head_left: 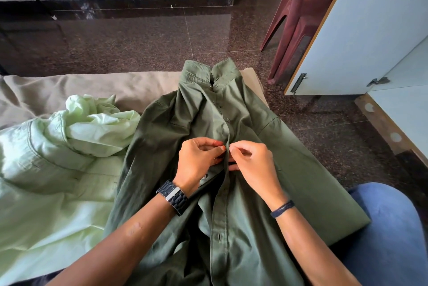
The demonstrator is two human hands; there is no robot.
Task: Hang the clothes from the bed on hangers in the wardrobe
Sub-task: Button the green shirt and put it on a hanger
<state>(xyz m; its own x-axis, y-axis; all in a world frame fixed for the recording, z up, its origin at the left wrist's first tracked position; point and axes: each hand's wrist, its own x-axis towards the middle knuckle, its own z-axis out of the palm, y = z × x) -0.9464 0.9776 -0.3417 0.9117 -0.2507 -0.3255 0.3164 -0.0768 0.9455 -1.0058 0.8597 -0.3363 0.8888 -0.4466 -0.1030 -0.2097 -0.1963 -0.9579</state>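
The dark olive-green cotton button-front shirt [231, 146] lies face up on the beige bedsheet [92, 86], collar pointing away from the person and hem toward them. Both hands work at its front placket, about mid-chest. The left hand [196, 160] has its fingers curled, thumb and forefinger pinching the left edge of the placket. The right hand [252, 163] is likewise curled, its fingertips [231, 150] pinching the opposite edge just beside the left thumb; the two hands almost touch. Whether a button is being fastened or released cannot be told.

Beyond the hands, toward the collar, the placket looks closed at several buttons; below the wrists it gapes and an empty buttonhole shows. To the left of the left hand lies a crumpled pale mint-green garment [69, 142], touching the olive shirt's sleeve. Well beyond the right hand stands the light blue wardrobe door [361, 38]. No hanger is in view.

Judgement: the step is button work before hanging. It is best done with the cloth kept flat and each edge pinched close to the button, so that button and hole stay aligned and none is skipped.
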